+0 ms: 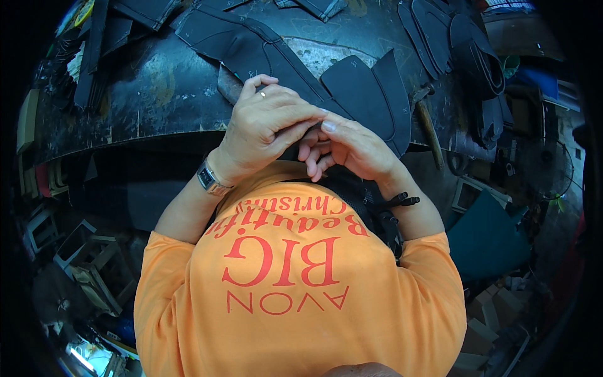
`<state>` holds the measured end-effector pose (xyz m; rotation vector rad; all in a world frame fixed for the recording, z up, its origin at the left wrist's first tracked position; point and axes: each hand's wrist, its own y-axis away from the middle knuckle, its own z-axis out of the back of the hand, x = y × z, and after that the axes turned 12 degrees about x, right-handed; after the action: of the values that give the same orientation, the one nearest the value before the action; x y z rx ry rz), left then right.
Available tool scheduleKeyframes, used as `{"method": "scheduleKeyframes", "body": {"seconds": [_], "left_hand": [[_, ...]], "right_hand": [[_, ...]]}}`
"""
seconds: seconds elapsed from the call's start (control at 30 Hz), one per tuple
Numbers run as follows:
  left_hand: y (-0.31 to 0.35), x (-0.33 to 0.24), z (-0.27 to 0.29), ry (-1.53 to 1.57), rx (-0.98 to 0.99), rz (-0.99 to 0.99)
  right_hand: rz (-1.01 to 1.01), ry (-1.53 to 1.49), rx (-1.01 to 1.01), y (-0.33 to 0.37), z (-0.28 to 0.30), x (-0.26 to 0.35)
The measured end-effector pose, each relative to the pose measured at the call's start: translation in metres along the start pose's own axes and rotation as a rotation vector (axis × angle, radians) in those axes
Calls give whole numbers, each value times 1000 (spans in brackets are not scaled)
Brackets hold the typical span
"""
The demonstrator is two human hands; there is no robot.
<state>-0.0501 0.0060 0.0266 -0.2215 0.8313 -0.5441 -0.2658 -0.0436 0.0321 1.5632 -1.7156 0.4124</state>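
My left hand (270, 125), with a ring and a wristwatch (210, 176), is closed in a pinch over the front edge of the dark workbench (169, 94). My right hand (352, 144) meets it, thumb and forefinger pressed together and the other fingers curled. Whatever lies between the fingertips is too small or hidden to name. Just beyond the hands are black, leather-like cut panels: a long one (245, 50) with a raised seam line and a broader one (361, 88) with a cord-like edge. Some of their near edges are hidden behind my hands.
Right of the panels lies a hammer (430, 129), its wooden handle over the bench edge. Stacked black pieces (471, 56) hang at the far right, more dark strips (94, 56) at the far left. A fan (546, 166) stands at right; wooden frames (94, 270) are at lower left.
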Motion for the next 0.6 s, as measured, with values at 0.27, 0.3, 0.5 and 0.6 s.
{"method": "scheduleKeyframes", "body": {"seconds": [0.27,0.3,0.5,0.6], "left_hand": [[-3,2,0,-128,10,-112],[-4,2,-1,-142,4,-118],[-4,3,-2,-185,4,-172],[-2,1,-5,-181,-20,-160]], "right_hand": [[-1,-275,187,-4,9,-11],[-11,-344,224,-5,10,-13],[-57,-580,360,-8,10,-22],[-53,-516,339,-9,7,-19]]}}
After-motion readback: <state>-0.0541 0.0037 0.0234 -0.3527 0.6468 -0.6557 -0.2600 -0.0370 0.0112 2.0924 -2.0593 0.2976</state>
